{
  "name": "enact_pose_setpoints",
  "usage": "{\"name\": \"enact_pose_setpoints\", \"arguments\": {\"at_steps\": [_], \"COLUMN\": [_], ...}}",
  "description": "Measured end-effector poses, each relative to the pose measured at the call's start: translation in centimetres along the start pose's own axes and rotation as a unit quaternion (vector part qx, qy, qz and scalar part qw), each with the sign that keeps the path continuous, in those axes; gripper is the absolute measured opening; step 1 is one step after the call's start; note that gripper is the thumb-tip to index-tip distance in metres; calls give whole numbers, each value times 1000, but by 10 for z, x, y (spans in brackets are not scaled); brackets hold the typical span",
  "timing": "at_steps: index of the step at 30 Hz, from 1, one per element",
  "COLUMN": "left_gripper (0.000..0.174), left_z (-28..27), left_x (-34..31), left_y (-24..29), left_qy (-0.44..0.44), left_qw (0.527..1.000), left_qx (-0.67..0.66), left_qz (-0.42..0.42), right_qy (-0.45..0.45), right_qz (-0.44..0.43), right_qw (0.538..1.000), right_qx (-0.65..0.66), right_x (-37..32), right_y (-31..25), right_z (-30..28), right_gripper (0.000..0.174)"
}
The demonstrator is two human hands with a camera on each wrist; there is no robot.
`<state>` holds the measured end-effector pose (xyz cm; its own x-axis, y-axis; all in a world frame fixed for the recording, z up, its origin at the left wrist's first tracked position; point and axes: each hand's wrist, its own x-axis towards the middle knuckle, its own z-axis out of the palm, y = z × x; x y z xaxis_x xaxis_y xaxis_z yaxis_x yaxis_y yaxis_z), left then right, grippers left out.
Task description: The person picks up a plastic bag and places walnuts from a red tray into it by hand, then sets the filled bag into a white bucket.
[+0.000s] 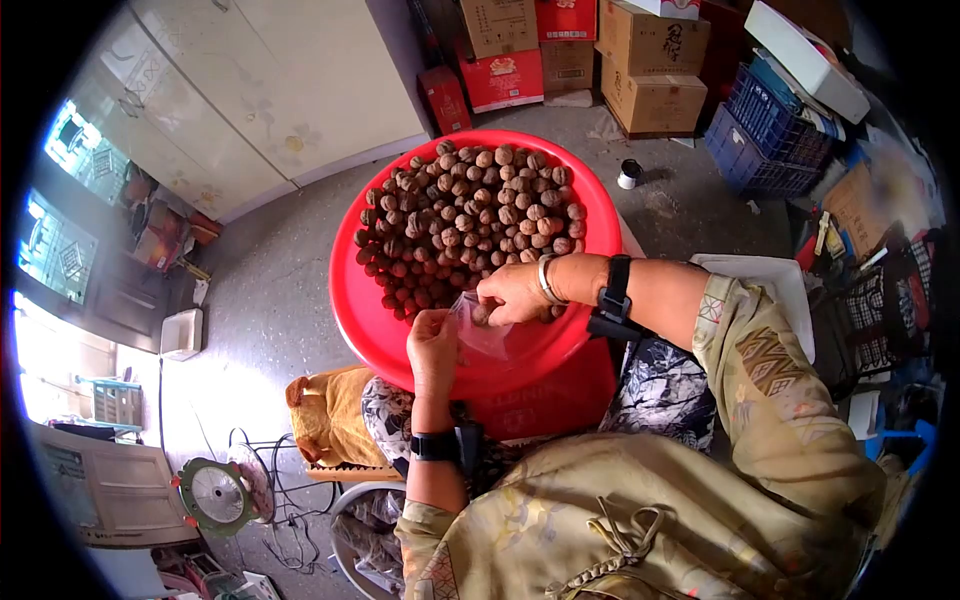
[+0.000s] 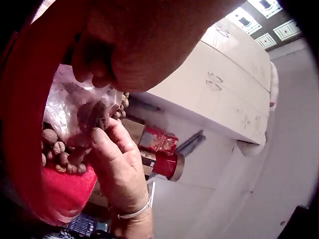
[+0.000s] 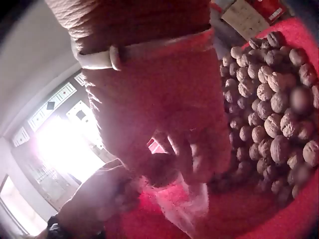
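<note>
A wide red basin point(image 1: 346, 290) heaped with brown walnuts point(image 1: 455, 215) stands in front of the person. Over its near side, the left hand point(image 1: 434, 352) pinches the edge of a clear plastic bag point(image 1: 486, 340). The right hand point(image 1: 520, 292), with a pale bangle on its wrist, is at the bag's mouth and holds a walnut point(image 3: 162, 172) in its curled fingers. In the left wrist view, the right hand's thumb and fingers grip the dark walnut point(image 2: 94, 115) beside the crinkled bag point(image 2: 62, 107).
Stacked cartons point(image 1: 655, 80) and blue crates point(image 1: 765, 130) stand at the back right. A white tub point(image 1: 790, 300) is beside the right forearm. At lower left are a grey bucket point(image 1: 345, 560), cables point(image 1: 290, 500) and a brown cloth-covered seat point(image 1: 340, 415).
</note>
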<state>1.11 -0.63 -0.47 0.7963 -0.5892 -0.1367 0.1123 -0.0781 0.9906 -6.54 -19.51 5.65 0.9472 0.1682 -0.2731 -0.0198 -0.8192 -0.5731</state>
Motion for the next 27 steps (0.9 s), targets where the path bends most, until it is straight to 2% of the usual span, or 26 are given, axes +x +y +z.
{"name": "enact_pose_setpoints", "arguments": {"at_steps": [4, 6, 13, 15, 16, 17, 19, 20, 21, 24, 25, 27], "left_gripper": [8, 7, 8, 8, 9, 9, 9, 9, 9, 9, 10, 10], "left_z": [3, 3, 6, 4, 4, 3, 2, 3, 3, 3, 4, 3], "left_x": [-1, -1, -1, 0, 1, 1, 2, 2, 2, 0, -1, -1], "left_y": [1, 0, 0, -1, -1, -1, -2, -2, -3, 0, 1, 1], "left_qy": [15, 20, 31, 20, 13, 11, 18, 14, 13, 12, 14, 15], "left_qw": [1000, 999, 999, 999, 998, 998, 997, 998, 999, 998, 998, 999], "left_qx": [20, 25, 35, 48, 61, 60, 73, 51, 50, 56, 53, 50], "left_qz": [0, 5, -1, 0, 2, 2, -16, -16, -16, -12, -11, -10], "right_qy": [-17, 16, 14, -41, 2, 21, 59, 93, 87, 13, 13, 3], "right_qz": [20, 2, -36, 13, -17, 6, 73, 55, 84, 220, 221, 244], "right_qw": [1000, 999, 999, 985, 977, 970, 977, 989, 992, 955, 954, 950], "right_qx": [-10, -40, -12, 169, 213, 241, 193, 100, 18, -200, -200, -194], "right_x": [2, 7, 10, 2, 8, 4, -7, -7, -12, -1, 0, -9], "right_y": [-2, 2, 17, 13, 26, 26, 22, 27, 31, 53, 65, 55], "right_z": [3, 9, 3, -14, -10, -19, -37, -40, -42, -29, -24, -29], "right_gripper": [40, 38, 32, 27, 23, 22, 20, 19, 15, 28, 28, 24]}}
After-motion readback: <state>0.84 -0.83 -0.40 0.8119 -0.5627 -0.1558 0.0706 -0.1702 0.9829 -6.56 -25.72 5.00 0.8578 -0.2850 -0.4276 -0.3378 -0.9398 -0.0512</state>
